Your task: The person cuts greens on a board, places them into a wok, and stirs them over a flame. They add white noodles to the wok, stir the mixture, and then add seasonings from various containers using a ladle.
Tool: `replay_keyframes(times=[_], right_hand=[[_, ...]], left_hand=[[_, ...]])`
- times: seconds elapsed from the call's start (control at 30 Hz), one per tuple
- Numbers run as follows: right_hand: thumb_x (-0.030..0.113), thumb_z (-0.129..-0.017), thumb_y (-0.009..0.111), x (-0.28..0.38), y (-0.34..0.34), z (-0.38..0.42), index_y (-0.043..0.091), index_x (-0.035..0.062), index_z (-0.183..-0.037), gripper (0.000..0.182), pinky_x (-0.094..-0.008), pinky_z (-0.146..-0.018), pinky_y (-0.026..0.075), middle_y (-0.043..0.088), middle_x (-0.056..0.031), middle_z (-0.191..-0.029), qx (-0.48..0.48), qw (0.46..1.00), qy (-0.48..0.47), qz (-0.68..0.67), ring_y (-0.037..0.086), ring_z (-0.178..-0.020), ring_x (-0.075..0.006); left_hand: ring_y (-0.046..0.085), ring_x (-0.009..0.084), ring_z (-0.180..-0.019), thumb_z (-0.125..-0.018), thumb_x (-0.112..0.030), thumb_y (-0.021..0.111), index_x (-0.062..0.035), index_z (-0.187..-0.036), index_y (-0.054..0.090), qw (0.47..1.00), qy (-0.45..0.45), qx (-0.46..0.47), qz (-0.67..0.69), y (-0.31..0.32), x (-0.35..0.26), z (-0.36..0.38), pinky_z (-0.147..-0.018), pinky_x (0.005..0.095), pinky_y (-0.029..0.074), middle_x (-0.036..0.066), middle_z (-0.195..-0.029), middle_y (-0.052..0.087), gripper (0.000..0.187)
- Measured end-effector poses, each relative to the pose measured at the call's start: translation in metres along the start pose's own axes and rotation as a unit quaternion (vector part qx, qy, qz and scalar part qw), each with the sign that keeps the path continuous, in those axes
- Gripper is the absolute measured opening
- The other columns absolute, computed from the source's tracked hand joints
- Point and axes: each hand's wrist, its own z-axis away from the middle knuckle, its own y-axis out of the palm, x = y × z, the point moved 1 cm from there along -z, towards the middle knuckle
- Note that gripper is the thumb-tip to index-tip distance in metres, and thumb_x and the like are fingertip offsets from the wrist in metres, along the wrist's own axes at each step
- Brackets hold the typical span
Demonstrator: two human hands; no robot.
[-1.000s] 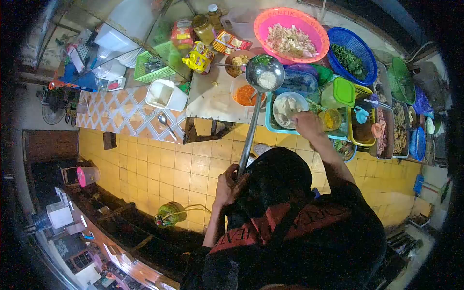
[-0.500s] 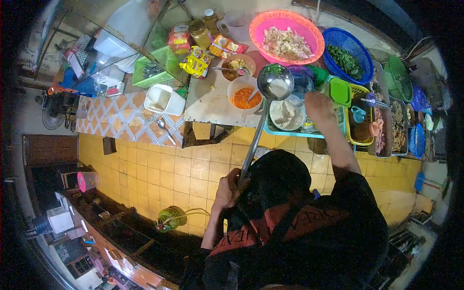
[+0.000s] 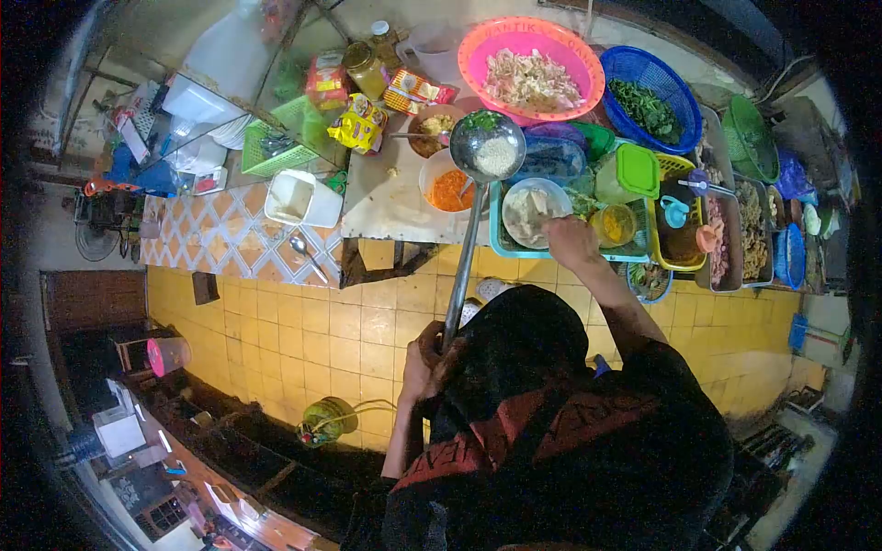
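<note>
My left hand [image 3: 427,363] is wrapped round the long handle of a large metal ladle [image 3: 466,248]. The ladle's bowl hangs above the counter and holds a small heap of white powder [image 3: 496,157]. My right hand [image 3: 571,241] is at the right rim of a white bowl [image 3: 514,234] of white powder, fingers closed; whatever is between them is hidden. To the left of that bowl stands a bowl of orange-red paste [image 3: 448,191] with a spoon in it. A lidded green container [image 3: 638,170] and a tub of yellow contents [image 3: 614,224] are close to my right hand.
A pink basin [image 3: 533,78] of pale shreds and a blue basket [image 3: 652,101] of green leaves stand behind. Trays of food [image 3: 751,237] line the right. A spoon [image 3: 308,257] lies on the tiled counter. A green gas cylinder [image 3: 326,421] stands on the floor.
My right hand has moved left and down to the bowl of white powder. The ladle has shifted slightly left, and the white heap in it looks brighter. My left hand keeps its grip.
</note>
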Motion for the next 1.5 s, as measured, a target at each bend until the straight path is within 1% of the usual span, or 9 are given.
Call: replay_keyframes(times=[0.67,0.77,0.83,0.9,0.97,1.1,1.17,1.27,1.5], right_hand=[[0.018,-0.079,0.054,-0.008,-0.017,0.008,0.065,0.0126,-0.083,0.013,-0.0424,-0.065,0.05,0.064,-0.0116,-0.08,-0.04,0.999,-0.004,0.0,0.061,-0.075,-0.031],[0.016,-0.079,0.054,-0.012,-0.038,0.002,0.064,0.0113,-0.083,0.012,-0.0425,-0.066,0.05,0.063,-0.0139,-0.079,-0.098,0.995,0.001,-0.02,0.06,-0.076,-0.0327],[0.016,-0.076,0.052,-0.007,-0.066,0.0,0.061,0.0118,-0.081,0.011,-0.0431,-0.057,0.051,0.061,-0.014,-0.076,-0.219,0.971,-0.087,-0.027,0.062,-0.069,-0.0308],[0.015,-0.076,0.051,0.004,-0.094,-0.007,0.061,0.0107,-0.079,0.011,-0.0413,-0.057,0.051,0.061,-0.0128,-0.075,-0.173,0.982,-0.07,-0.041,0.062,-0.07,-0.0291],[0.014,-0.077,0.05,0.003,-0.098,-0.012,0.061,0.0082,-0.078,0.013,-0.0401,-0.058,0.052,0.062,-0.0136,-0.077,-0.154,0.983,0.028,0.096,0.063,-0.071,-0.028],[0.013,-0.076,0.05,0.003,-0.093,-0.011,0.062,0.0057,-0.08,0.015,-0.0393,-0.06,0.052,0.063,-0.0144,-0.081,-0.109,0.986,0.022,0.123,0.064,-0.076,-0.0276],[0.013,-0.077,0.049,0.003,-0.054,-0.018,0.063,0.0061,-0.085,0.017,-0.0394,-0.061,0.052,0.063,-0.016,-0.084,0.033,0.991,0.009,0.133,0.064,-0.079,-0.0288],[0.012,-0.077,0.049,0.012,-0.008,-0.02,0.063,0.0055,-0.087,0.018,-0.0398,-0.063,0.053,0.063,-0.0166,-0.085,0.061,0.992,-0.033,0.11,0.064,-0.08,-0.0293],[0.011,-0.077,0.048,0.007,-0.018,-0.005,0.063,0.0055,-0.086,0.018,-0.0405,-0.067,0.052,0.063,-0.0162,-0.086,0.01,1.0,0.009,0.015,0.064,-0.08,-0.0299]], left_hand=[[0.056,0.0217,-0.06,-0.08,-0.024,0.062,-0.0007,-0.096,0.055,1.0,-0.017,-0.004,-0.003,0.002,-0.013,-0.001,-0.058,0.0315,0.044,0.016,-0.071,0.06,0.029],[0.053,0.0194,-0.058,-0.08,-0.023,0.062,-0.0005,-0.096,0.054,1.0,-0.021,0.002,-0.004,0.006,0.003,-0.003,-0.056,0.0309,0.043,0.015,-0.07,0.06,0.029],[0.051,0.0181,-0.056,-0.08,-0.023,0.062,-0.0002,-0.096,0.054,1.0,-0.004,0.007,0.013,0.006,0.005,-0.004,-0.055,0.0306,0.042,0.014,-0.069,0.06,0.029],[0.046,0.016,-0.054,-0.08,-0.024,0.062,0.0005,-0.094,0.053,1.0,-0.003,0.015,-0.021,0.003,-0.008,0.0,-0.053,0.0299,0.041,0.013,-0.067,0.058,0.03],[0.045,0.0157,-0.054,-0.08,-0.024,0.063,0.0004,-0.094,0.053,0.999,-0.006,0.021,0.026,0.008,0.006,-0.001,-0.052,0.0297,0.04,0.013,-0.066,0.058,0.03],[0.043,0.0152,-0.053,-0.08,-0.026,0.063,-0.0005,-0.093,0.054,0.999,0.026,0.0,0.044,0.009,0.015,-0.001,-0.051,0.03,0.039,0.013,-0.065,0.056,0.03],[0.043,0.0156,-0.052,-0.08,-0.025,0.063,-0.0007,-0.093,0.053,0.999,0.028,-0.012,0.021,0.004,0.002,0.002,-0.051,0.0305,0.039,0.013,-0.064,0.056,0.03],[0.044,0.0166,-0.051,-0.08,-0.025,0.063,-0.0008,-0.093,0.053,1.0,0.018,-0.024,-0.004,0.003,-0.001,0.004,-0.05,0.0312,0.039,0.012,-0.062,0.055,0.029],[0.046,0.0177,-0.049,-0.08,-0.026,0.063,-0.0011,-0.095,0.054,1.0,-0.018,-0.011,-0.01,0.001,0.0,0.002,-0.049,0.0306,0.039,0.012,-0.062,0.055,0.031]])
